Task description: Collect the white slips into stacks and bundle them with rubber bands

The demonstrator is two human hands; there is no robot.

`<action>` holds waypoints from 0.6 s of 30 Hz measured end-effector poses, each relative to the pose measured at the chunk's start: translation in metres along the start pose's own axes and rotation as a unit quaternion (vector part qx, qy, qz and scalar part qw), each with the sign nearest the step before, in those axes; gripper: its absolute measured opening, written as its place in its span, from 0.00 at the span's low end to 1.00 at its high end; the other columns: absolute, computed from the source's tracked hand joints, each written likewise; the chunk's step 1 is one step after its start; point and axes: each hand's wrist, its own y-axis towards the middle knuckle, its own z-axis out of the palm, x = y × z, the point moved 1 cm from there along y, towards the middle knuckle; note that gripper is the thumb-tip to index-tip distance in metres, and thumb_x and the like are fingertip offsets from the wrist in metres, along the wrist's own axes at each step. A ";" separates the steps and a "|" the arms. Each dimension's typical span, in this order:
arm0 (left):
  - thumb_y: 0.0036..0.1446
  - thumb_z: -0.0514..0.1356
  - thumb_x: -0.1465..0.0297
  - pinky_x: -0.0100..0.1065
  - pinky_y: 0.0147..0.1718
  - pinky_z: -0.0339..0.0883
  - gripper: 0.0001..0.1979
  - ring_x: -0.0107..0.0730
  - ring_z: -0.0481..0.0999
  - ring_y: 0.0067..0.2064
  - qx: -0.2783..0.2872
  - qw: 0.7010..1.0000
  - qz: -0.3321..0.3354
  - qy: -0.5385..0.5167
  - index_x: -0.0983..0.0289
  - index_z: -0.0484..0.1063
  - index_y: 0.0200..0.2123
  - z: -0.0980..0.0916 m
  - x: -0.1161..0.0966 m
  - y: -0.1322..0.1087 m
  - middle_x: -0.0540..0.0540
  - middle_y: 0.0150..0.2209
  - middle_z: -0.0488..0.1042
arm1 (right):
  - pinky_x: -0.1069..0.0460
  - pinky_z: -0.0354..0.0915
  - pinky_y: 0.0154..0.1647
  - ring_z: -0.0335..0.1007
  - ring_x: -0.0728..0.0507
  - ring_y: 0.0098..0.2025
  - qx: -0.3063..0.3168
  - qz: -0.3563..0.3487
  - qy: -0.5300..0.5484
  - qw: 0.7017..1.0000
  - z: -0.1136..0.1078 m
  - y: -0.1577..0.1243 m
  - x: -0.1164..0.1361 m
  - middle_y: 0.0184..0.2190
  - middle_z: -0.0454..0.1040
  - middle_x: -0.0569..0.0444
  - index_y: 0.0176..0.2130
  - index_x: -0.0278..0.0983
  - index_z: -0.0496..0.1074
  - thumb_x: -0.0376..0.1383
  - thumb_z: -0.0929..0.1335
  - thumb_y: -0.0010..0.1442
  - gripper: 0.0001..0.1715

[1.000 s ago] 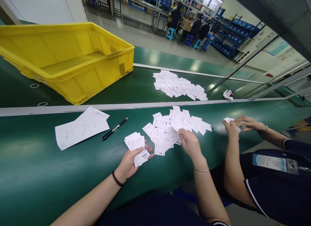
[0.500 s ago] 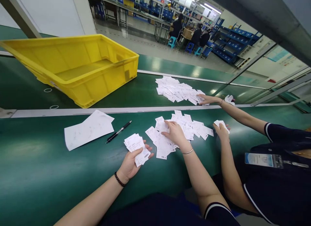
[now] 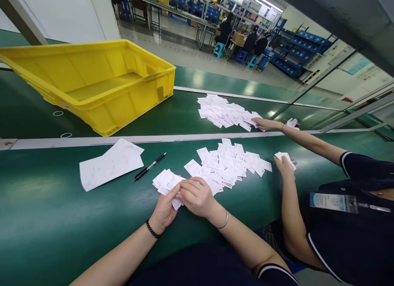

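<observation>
My left hand grips a fanned stack of small white printed slips just above the near edge of the green belt. My right hand has come against the same stack, fingers curled and pinching a slip onto it. Just to the right lies a loose spread of the same slips on the belt. A second pile of slips lies on the far belt.
A co-worker sits at my right: one hand holds a few slips, the other hand reaches to the far pile. A yellow crate stands at the far left. White paper sheets and a black pen lie left of me.
My right hand left the loose spread and came back to the stack in my left hand. The co-worker's far hand stays stretched out at the far pile.
</observation>
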 end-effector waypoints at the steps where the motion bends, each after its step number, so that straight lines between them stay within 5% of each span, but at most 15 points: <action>1: 0.53 0.61 0.80 0.32 0.45 0.74 0.20 0.36 0.80 0.44 -0.018 1.000 0.006 0.000 0.65 0.72 0.50 0.001 -0.001 0.000 0.57 0.42 0.80 | 0.45 0.69 0.50 0.74 0.43 0.49 0.012 -0.006 0.017 1.000 -0.001 0.002 -0.002 0.43 0.79 0.51 0.37 0.40 0.74 0.41 0.64 0.65 0.11; 7: 0.53 0.61 0.80 0.50 0.46 0.75 0.26 0.50 0.79 0.48 0.019 0.999 -0.031 0.037 0.65 0.66 0.57 0.007 -0.009 -0.004 0.63 0.47 0.78 | 0.37 0.66 0.55 0.67 0.35 0.57 0.093 0.247 -0.053 0.963 -0.040 0.000 -0.089 0.52 0.73 0.42 0.54 0.37 0.68 0.43 0.68 0.60 0.24; 10: 0.53 0.61 0.80 0.53 0.48 0.73 0.26 0.52 0.76 0.51 0.045 0.998 -0.030 0.030 0.65 0.67 0.55 0.007 -0.010 -0.004 0.64 0.50 0.77 | 0.35 0.66 0.54 0.67 0.33 0.56 0.149 0.286 -0.085 0.943 -0.049 -0.011 -0.118 0.52 0.73 0.42 0.54 0.37 0.68 0.42 0.70 0.58 0.26; 14: 0.52 0.60 0.79 0.55 0.49 0.72 0.17 0.52 0.77 0.50 0.056 0.998 -0.021 0.015 0.67 0.71 0.46 0.004 -0.009 -0.001 0.62 0.43 0.79 | 0.37 0.68 0.50 0.71 0.34 0.50 0.094 0.262 -0.088 0.956 -0.044 -0.018 -0.113 0.46 0.75 0.42 0.48 0.36 0.70 0.43 0.67 0.60 0.18; 18: 0.54 0.63 0.73 0.54 0.52 0.69 0.13 0.46 0.79 0.47 0.067 0.997 -0.010 0.022 0.64 0.72 0.44 0.001 -0.006 0.001 0.55 0.35 0.78 | 0.44 0.71 0.41 0.73 0.38 0.41 -0.021 0.257 -0.033 0.966 -0.030 -0.010 -0.062 0.40 0.76 0.43 0.46 0.36 0.69 0.49 0.67 0.59 0.22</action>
